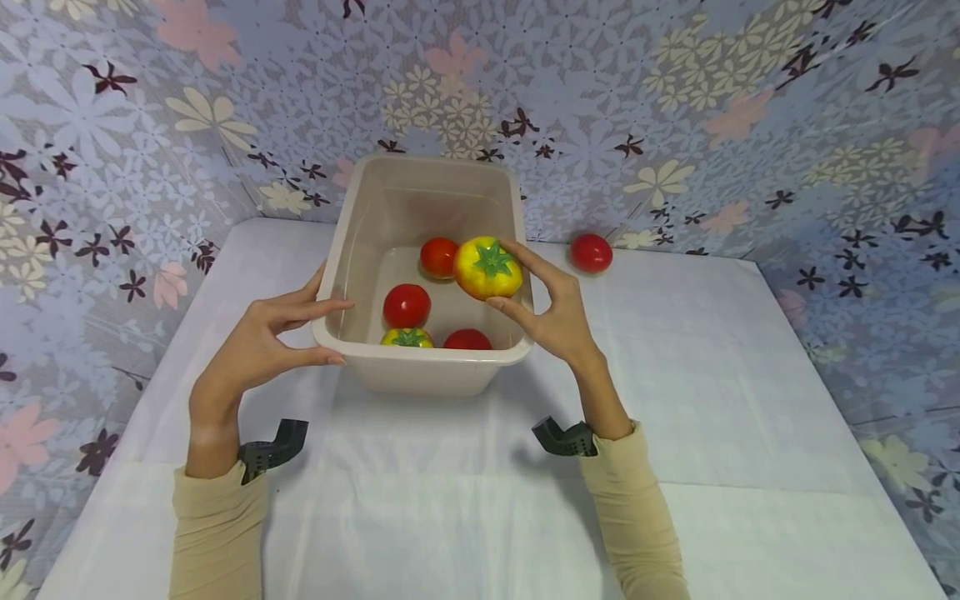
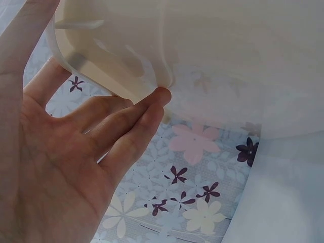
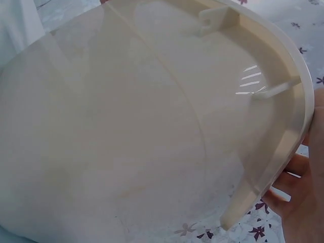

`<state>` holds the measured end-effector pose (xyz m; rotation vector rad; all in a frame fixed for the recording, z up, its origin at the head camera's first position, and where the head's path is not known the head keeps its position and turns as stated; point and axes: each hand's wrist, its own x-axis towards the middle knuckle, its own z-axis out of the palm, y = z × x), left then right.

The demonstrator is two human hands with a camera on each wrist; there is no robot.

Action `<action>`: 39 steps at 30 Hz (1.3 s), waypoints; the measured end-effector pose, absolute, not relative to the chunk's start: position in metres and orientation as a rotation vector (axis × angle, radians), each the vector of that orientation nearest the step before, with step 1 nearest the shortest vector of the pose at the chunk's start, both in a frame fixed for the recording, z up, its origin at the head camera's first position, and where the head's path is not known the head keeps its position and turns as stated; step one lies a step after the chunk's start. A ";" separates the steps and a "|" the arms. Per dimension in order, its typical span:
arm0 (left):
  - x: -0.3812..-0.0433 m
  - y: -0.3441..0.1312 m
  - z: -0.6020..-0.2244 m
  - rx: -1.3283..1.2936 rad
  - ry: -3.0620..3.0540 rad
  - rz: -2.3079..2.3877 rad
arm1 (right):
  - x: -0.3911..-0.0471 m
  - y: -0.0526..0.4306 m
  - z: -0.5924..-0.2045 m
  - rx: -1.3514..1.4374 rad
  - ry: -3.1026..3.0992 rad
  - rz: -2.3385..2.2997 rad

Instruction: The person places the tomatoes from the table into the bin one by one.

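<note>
A beige plastic bin (image 1: 420, 377) stands on the white-covered table. My left hand (image 1: 258, 337) grips its left rim near the front corner, one finger reaching over the edge. In the left wrist view, other fingers (image 2: 134, 121) of that hand lie under the rim against the outer wall. Over the bin's right rim, my right hand (image 1: 551, 312) pinches a yellow tomato (image 1: 483, 275) with a green star-shaped top between thumb and fingers. Inside the bin lie red tomatoes (image 1: 407, 306) and another yellow one (image 1: 407, 337), partly hidden by the front rim. The right wrist view shows mostly the bin's outer wall (image 3: 126, 116).
One red tomato (image 1: 592, 252) lies on the white tablecloth (image 1: 712, 375) to the right of the bin, near the table's back edge. Behind the table, a flower-patterned covering (image 1: 600, 108) rises close to the bin.
</note>
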<state>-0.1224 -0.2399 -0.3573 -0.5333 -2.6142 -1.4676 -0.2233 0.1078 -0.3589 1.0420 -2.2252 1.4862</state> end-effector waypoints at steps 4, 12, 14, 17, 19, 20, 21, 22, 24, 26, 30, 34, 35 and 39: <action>-0.123 -0.240 -0.358 -0.543 -2.604 -1.481 | -0.225 0.111 -0.360 1.069 -2.252 1.499; -0.123 -0.240 -0.358 -0.532 -2.612 -1.490 | -0.231 0.119 -0.363 1.056 -2.262 1.543; -0.123 -0.240 -0.358 -0.529 -2.611 -1.492 | -0.232 0.119 -0.363 1.054 -2.266 1.544; -0.122 -0.241 -0.358 -0.536 -2.604 -1.491 | -0.232 0.119 -0.364 1.063 -2.265 1.542; -0.122 -0.241 -0.358 -0.537 -2.604 -1.487 | -0.232 0.119 -0.363 1.068 -2.259 1.533; -0.122 -0.241 -0.358 -0.537 -2.605 -1.484 | -0.232 0.119 -0.363 1.068 -2.258 1.526; -0.122 -0.241 -0.358 -0.539 -2.605 -1.484 | -0.232 0.119 -0.363 1.069 -2.256 1.518; -0.123 -0.240 -0.358 -0.537 -2.607 -1.484 | -0.233 0.119 -0.363 1.072 -2.253 1.512; -0.123 -0.239 -0.358 -0.529 -2.608 -1.493 | -0.233 0.119 -0.364 1.071 -2.251 1.494; -0.123 -0.239 -0.358 -0.526 -2.603 -1.505 | -0.234 0.119 -0.364 1.068 -2.252 1.482; -0.123 -0.240 -0.359 -0.526 -2.600 -1.497 | -0.235 0.119 -0.365 1.052 -2.267 1.467; -0.124 -0.241 -0.358 -0.525 -2.605 -1.496 | -0.234 0.121 -0.362 1.031 -2.259 1.476; -0.124 -0.241 -0.359 -0.521 -2.605 -1.506 | -0.235 0.122 -0.362 1.027 -2.254 1.479; -0.123 -0.241 -0.359 -0.529 -2.596 -1.533 | -0.239 0.129 -0.365 1.004 -2.228 1.486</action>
